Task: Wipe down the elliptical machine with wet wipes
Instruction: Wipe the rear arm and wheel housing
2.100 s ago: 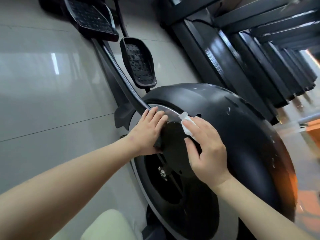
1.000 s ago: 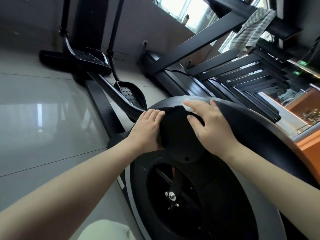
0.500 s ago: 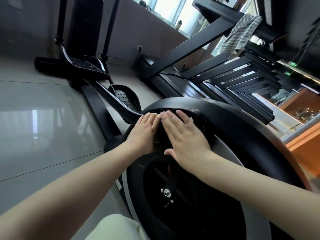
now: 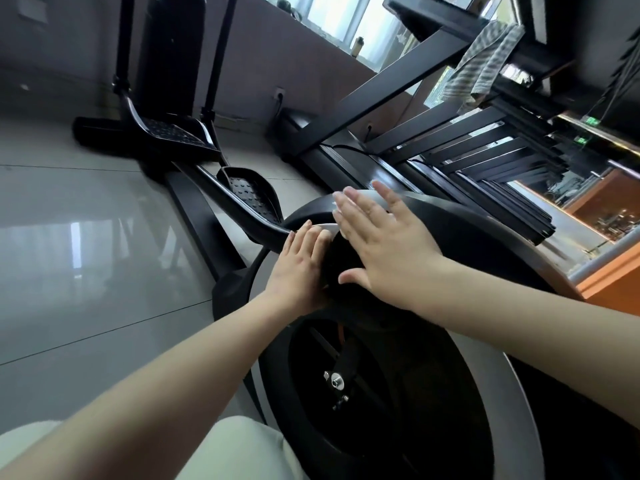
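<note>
Right hand (image 4: 377, 244) has slid up over the elliptical's flywheel cover (image 4: 485, 244).
Its fingers straight, spread, flat on cover; wipe hidden. Left hand (image 4: 298, 268) flat, fingers straight, against black hub (image 4: 337, 259).

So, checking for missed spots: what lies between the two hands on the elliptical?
The head view shows only the machine's black round cover between the left hand and the right hand.

The elliptical machine (image 4: 485, 265) is black, with a large round flywheel housing edged in grey. A bolted crank (image 4: 337, 382) sits at the housing's centre. Beyond the housing, the near pedal (image 4: 254, 197) and far pedal (image 4: 173, 135) ride on curved arms.
</note>
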